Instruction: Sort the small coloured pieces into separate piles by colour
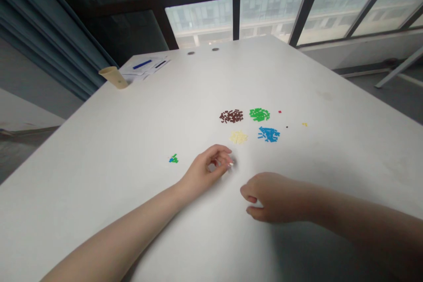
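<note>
My left hand (pixel 208 165) is over the middle of the table, its thumb and fingertips pinched on a small whitish piece (pixel 231 164). To its right and nearer to me, my right hand (pixel 269 198) is loosely curled. A gap shows between its thumb and bent fingers, with nothing visible in them. Just beyond my left hand lies a pile of pale yellow small bricks (pixel 238 137). Next to that are piles of blue bricks (pixel 269 134), green bricks (pixel 259 114) and dark brown bricks (pixel 231 116). A little cluster of green and blue bricks (pixel 173 158) sits left of my left hand.
Toward the right lie a red piece (pixel 280 112), a tiny black piece (pixel 287 127) and a few yellow pieces (pixel 304 124). A beige cup (pixel 114 77) stands at the table's left edge, beside papers (pixel 145 68) with a blue pen-like item (pixel 142 64). Windows rise behind the white table (pixel 185 92).
</note>
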`<state>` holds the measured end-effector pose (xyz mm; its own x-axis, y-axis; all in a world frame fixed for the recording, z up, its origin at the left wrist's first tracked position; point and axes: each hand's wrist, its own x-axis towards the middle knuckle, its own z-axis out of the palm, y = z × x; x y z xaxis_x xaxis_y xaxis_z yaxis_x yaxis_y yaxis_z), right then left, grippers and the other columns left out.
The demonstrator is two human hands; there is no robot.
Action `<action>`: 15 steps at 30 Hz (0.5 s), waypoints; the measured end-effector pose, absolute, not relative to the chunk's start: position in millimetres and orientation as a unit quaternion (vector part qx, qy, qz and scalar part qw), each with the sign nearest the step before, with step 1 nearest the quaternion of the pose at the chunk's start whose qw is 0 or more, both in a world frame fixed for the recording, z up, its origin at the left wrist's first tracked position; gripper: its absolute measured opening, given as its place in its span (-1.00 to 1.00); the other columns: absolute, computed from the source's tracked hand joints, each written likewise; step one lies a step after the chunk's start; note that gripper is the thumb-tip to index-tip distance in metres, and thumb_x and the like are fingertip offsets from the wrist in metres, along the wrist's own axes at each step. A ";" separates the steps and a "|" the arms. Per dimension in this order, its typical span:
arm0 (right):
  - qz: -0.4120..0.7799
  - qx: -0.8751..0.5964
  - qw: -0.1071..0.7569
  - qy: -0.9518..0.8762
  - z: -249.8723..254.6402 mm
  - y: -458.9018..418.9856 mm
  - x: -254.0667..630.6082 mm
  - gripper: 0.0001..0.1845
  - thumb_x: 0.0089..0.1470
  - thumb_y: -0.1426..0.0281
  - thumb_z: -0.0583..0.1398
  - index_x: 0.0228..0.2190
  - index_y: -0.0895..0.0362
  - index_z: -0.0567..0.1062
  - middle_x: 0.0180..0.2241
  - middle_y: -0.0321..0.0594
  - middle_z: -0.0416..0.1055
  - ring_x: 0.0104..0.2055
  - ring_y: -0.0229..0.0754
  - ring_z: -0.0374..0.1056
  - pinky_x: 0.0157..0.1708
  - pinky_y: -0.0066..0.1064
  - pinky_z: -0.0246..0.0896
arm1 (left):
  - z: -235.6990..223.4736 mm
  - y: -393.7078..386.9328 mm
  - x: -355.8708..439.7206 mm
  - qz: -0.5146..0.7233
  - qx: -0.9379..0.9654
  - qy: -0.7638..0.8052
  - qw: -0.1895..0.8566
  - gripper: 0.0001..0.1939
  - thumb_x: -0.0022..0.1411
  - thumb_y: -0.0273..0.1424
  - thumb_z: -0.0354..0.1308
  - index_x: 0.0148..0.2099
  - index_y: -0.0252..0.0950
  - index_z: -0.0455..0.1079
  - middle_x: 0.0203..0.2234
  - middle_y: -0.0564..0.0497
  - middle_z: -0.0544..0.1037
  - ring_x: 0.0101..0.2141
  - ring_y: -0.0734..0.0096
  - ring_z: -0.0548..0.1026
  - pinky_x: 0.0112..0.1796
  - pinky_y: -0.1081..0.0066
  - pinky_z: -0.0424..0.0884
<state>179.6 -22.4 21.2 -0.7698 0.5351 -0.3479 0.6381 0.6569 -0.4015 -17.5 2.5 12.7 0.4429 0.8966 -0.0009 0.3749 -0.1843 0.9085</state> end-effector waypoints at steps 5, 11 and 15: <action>-0.260 0.322 0.101 0.905 21.8 -22.1 179.5 -0.81 -0.06 0.31 0.05 -0.54 0.15 0.37 -0.56 -0.24 0.33 -0.56 -0.26 0.14 -0.59 -0.45 -0.19 | 10.9 -0.9 -17.6 0.306 0.720 0.451 0.430 -0.79 0.14 -0.35 0.06 -0.15 -0.25 0.20 -0.38 0.00 0.49 -0.34 0.46 0.43 -0.29 0.41 0.31; -0.256 0.329 0.104 0.903 21.9 -23.7 178.7 -0.81 -0.06 0.30 0.06 -0.54 0.16 0.37 -0.56 -0.23 0.34 -0.54 -0.25 0.16 -0.58 -0.45 -0.19 | 12.1 -1.7 -19.1 0.292 0.750 0.434 0.406 -0.79 0.15 -0.35 0.06 -0.15 -0.25 0.22 -0.38 0.01 0.50 -0.33 0.46 0.45 -0.28 0.42 0.34; -0.262 0.349 0.052 0.898 22.8 -15.9 178.6 -0.80 -0.04 0.31 0.07 -0.57 0.15 0.37 -0.59 -0.28 0.30 -0.55 -0.29 0.13 -0.56 -0.46 -0.18 | 12.2 -1.9 -19.6 0.296 0.757 0.436 0.385 -0.80 0.14 -0.35 0.07 -0.17 -0.26 0.23 -0.38 0.02 0.50 -0.33 0.47 0.44 -0.27 0.42 0.34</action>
<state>178.6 -15.9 22.8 -0.7505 0.6002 -0.2767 0.6548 0.6183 -0.4348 -19.6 -1.9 12.2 0.4440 0.8889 0.1130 0.4321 -0.3229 0.8420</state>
